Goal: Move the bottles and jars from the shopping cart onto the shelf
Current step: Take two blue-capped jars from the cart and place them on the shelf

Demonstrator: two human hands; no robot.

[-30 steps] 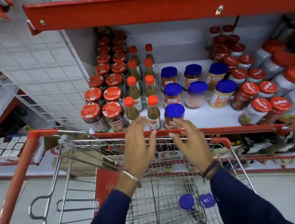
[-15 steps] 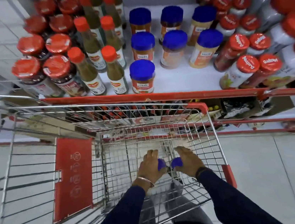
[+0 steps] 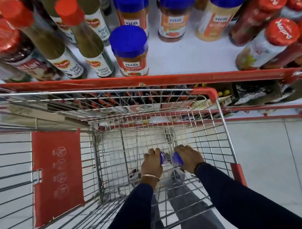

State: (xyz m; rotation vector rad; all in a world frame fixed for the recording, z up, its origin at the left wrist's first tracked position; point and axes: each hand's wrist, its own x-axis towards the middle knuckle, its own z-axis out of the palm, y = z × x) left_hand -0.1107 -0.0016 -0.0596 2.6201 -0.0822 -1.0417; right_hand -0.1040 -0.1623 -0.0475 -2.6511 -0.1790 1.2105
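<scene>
Both my hands are down in the wire shopping cart (image 3: pixel 221 124). My left hand (image 3: pixel 151 164) is closed over one blue-lidded jar (image 3: pixel 162 156). My right hand (image 3: pixel 189 158) is closed over a second blue-lidded jar (image 3: pixel 177 158) beside it. Only the blue lids show between my fingers; the jar bodies are mostly hidden. Above the cart, the white shelf (image 3: pixel 186 56) with a red front edge holds blue-lidded jars (image 3: pixel 130 50), green chilli sauce bottles (image 3: pixel 87 36) with red caps, and red-lidded jars.
A red-lidded jar row (image 3: pixel 274 38) fills the shelf's right side, dark jars (image 3: pixel 11 49) the left. Bare shelf surface lies right of the front blue-lidded jar. The cart's red child-seat flap (image 3: pixel 57 175) is at left. A lower shelf (image 3: pixel 258 93) with packets sits behind the cart.
My hands dropped from the shelf edge into the cart and closed on the two blue-lidded jars. The view has tilted down and moved closer to the cart.
</scene>
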